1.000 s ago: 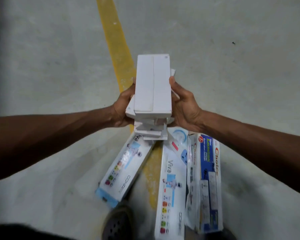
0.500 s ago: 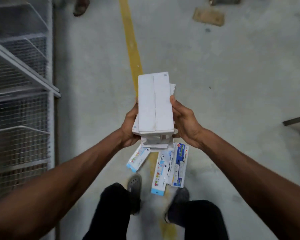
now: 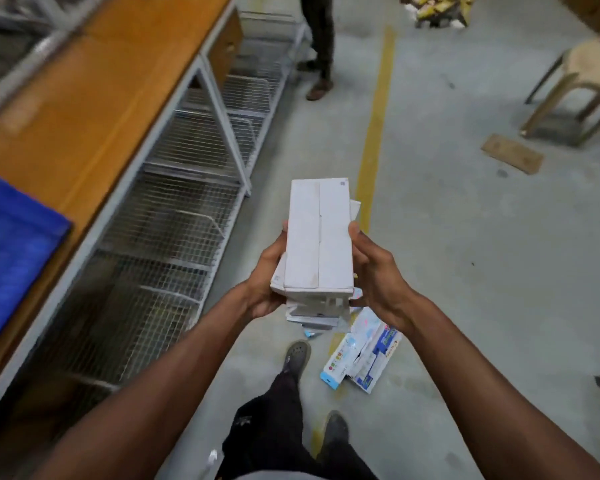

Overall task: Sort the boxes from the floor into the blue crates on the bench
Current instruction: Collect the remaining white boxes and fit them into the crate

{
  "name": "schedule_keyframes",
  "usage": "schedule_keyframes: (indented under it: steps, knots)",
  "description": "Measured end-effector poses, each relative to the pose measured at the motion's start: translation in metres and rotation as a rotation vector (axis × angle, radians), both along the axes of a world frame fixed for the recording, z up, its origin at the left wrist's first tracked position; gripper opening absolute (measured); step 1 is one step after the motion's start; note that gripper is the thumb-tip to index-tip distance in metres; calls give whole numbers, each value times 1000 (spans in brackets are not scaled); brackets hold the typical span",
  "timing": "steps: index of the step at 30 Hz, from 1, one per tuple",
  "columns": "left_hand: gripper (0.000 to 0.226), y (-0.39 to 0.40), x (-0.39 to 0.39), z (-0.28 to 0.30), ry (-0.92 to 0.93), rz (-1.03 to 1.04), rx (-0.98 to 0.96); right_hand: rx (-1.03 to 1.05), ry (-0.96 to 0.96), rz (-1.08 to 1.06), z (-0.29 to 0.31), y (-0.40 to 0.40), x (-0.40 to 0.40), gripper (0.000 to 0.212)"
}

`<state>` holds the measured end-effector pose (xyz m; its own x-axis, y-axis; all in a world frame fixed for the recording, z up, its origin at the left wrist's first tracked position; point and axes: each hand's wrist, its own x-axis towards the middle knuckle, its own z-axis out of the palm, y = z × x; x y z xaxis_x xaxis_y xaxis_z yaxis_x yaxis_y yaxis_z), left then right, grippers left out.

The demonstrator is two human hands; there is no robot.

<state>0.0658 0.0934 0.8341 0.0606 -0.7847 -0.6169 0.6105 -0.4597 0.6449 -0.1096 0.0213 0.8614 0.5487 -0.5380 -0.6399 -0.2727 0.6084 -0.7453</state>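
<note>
The stack of white boxes (image 3: 317,244) sits clamped between both hands, left hand (image 3: 264,282) and right hand (image 3: 374,275) each gripping a long side, long axis pointing away. Blue crate (image 3: 11,244) on the bench (image 3: 94,98) is off to the left, so the left arm's nearer I guess.

Blue crate (image 3: 11,251) cut off, blurred

Dim, even indoor light; left edge motion-blurred, corners wide-angle warped.

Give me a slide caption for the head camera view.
Both hands, left hand and right hand, carry a stack of white boxes toward the blue crate.
</note>
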Motion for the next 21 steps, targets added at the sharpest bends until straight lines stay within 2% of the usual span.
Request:
schedule_keyframes:
  steps: [3,8,13,18,21]
  knots:
    - [62,51,-1,19,2,120,-40,-3,16,138,19,26,12,95]
    - [65,128,5,39,15,332,-99,-30,33,372,45,70,41,100]
    - [68,188,34,63,-52,533,-138,-106,-13,567,79,112,91,102]
    - [69,236,92,91,-83,643,-195,-180,-77,726,113,152,165,93]
    - [73,267,133,104,-92,708,-239,-207,-152,779,130,178,214,71]
